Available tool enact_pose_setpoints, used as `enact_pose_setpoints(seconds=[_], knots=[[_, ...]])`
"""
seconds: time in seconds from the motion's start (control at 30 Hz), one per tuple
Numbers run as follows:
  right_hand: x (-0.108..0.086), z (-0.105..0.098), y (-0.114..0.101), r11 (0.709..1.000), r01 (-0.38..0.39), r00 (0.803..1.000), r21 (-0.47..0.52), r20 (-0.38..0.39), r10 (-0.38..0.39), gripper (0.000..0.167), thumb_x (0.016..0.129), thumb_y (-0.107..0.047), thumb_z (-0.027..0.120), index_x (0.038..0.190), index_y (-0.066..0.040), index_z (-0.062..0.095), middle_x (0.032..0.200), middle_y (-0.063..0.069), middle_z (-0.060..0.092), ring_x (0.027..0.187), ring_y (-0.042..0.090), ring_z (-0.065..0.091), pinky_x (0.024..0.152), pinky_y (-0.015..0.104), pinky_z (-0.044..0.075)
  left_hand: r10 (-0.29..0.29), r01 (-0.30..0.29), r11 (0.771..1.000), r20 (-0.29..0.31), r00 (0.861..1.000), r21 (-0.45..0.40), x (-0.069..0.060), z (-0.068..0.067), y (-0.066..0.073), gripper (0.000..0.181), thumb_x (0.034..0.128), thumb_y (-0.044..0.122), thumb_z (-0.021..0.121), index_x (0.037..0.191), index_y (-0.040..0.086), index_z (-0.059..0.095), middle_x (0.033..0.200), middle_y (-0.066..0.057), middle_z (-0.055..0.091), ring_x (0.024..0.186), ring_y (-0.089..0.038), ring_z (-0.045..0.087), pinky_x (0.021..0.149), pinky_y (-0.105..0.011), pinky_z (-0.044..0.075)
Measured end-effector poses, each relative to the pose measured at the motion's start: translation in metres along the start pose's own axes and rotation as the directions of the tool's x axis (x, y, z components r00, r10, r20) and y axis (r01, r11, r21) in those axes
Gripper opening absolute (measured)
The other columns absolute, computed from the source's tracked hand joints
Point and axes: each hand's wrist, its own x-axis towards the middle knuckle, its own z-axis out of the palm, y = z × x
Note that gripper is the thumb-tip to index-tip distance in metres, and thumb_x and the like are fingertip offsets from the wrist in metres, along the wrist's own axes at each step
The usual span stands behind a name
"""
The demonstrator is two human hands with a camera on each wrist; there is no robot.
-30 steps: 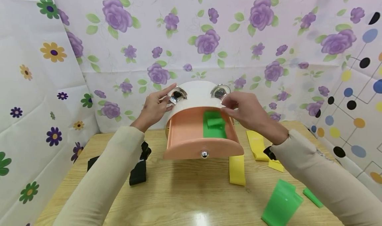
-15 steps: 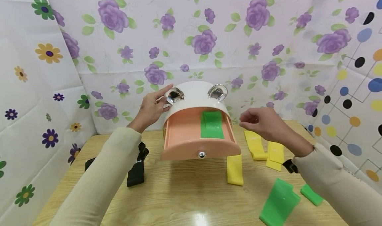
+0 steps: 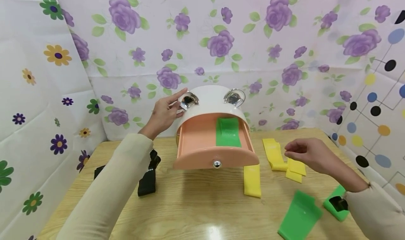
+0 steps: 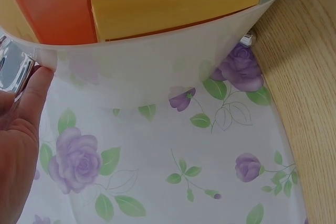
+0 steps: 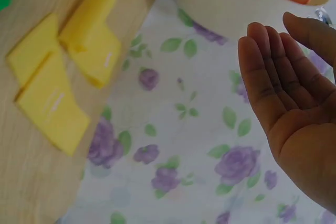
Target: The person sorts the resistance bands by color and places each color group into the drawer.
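Note:
A white, frog-like storage box [image 3: 211, 99] with silver eyes stands on the table, its peach drawer [image 3: 197, 132] pulled out. Inside, on the drawer's right side, lies a folded green resistance band [image 3: 228, 136]. My left hand [image 3: 162, 113] holds the box by its left silver eye [image 3: 189, 100], thumb in front and a finger behind; the left wrist view shows this hand [image 4: 23, 135] at the shell's edge. With nothing in it, my right hand [image 3: 316, 155] hovers above the folded yellow bands [image 3: 295, 169]; its fingers [image 5: 268, 72] are loosely bent in the right wrist view.
More yellow bands [image 3: 272, 155] lie right of the box, one [image 3: 252, 182] by the drawer front. Green bands [image 3: 300, 215] are at the front right. Black bands [image 3: 147, 182] lie on the left. A flowered cloth [image 3: 202, 39] hangs behind the wooden table [image 3: 190, 208].
My right hand has left the box's right side and moved right and down, over the yellow bands. The green band's raised flap has settled in the drawer. My left hand stays put.

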Motion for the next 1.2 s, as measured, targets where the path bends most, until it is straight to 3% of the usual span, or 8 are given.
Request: enact_pose_setpoints(seconds=[0.27,0.5,0.63,0.77,1.0,1.2], knots=[[-0.024,0.009,0.035,0.997,-0.058,0.995,0.051,0.079,0.054,0.026,0.097,-0.023,0.069,0.109,0.000,0.072,0.095,0.002,0.071,0.082,0.014,0.066,0.064,0.024,0.058,0.001,-0.001,1.000,0.008,1.000,-0.008,0.001,0.002,0.001,0.050,0.1055,0.001,0.046,0.149,0.026,0.049,0.106,-0.013,0.048,0.075,-0.017,0.048,0.089,-0.028,0.059],[-0.040,0.017,0.058,0.993,-0.101,0.991,0.068,0.098,0.094,0.024,0.096,-0.021,0.070,0.107,0.000,0.072,0.091,0.001,0.070,0.078,0.012,0.065,0.062,0.025,0.057,-0.001,0.001,1.000,0.003,1.000,-0.011,0.003,0.002,0.001,0.051,0.1051,-0.001,0.046,0.149,0.026,0.049,0.128,-0.010,0.050,0.068,-0.012,0.044,0.089,-0.027,0.059],[-0.045,0.022,0.069,0.982,-0.148,0.981,0.118,0.146,0.130,0.028,0.096,-0.021,0.069,0.109,0.003,0.070,0.092,0.004,0.070,0.078,0.017,0.066,0.062,0.029,0.059,-0.005,0.005,1.000,0.004,1.000,-0.005,0.001,0.000,0.001,0.051,0.1051,-0.001,0.046,0.149,0.026,0.049,0.115,-0.011,0.050,0.071,-0.014,0.046,0.088,-0.026,0.059],[-0.049,0.027,0.080,0.976,-0.179,0.966,0.124,0.213,0.150,0.032,0.095,-0.022,0.071,0.110,0.006,0.070,0.095,0.005,0.070,0.080,0.014,0.065,0.064,0.028,0.059,-0.015,0.015,1.000,0.001,1.000,-0.001,0.001,-0.001,0.001,0.051,0.1053,0.000,0.045,0.149,0.026,0.049,0.109,-0.013,0.048,0.073,-0.014,0.047,0.088,-0.025,0.059],[-0.055,0.033,0.098,0.974,-0.185,0.936,0.132,0.325,0.134,0.028,0.093,-0.018,0.072,0.106,0.007,0.070,0.092,0.003,0.068,0.077,0.007,0.060,0.061,0.023,0.055,-0.016,0.016,1.000,-0.005,1.000,0.014,0.001,-0.001,0.001,0.053,0.1049,-0.002,0.046,0.149,0.027,0.049,0.144,-0.011,0.047,0.066,-0.010,0.044,0.090,-0.030,0.059],[-0.058,0.037,0.105,0.969,-0.191,0.919,0.159,0.375,0.120,0.020,0.092,-0.017,0.074,0.099,0.002,0.072,0.085,0.004,0.066,0.069,0.007,0.056,0.056,0.023,0.051,-0.026,0.026,1.000,-0.007,1.000,0.011,0.002,0.000,0.001,0.053,0.1049,-0.002,0.046,0.149,0.027,0.049,0.149,-0.009,0.044,0.064,-0.009,0.041,0.089,-0.029,0.059]])
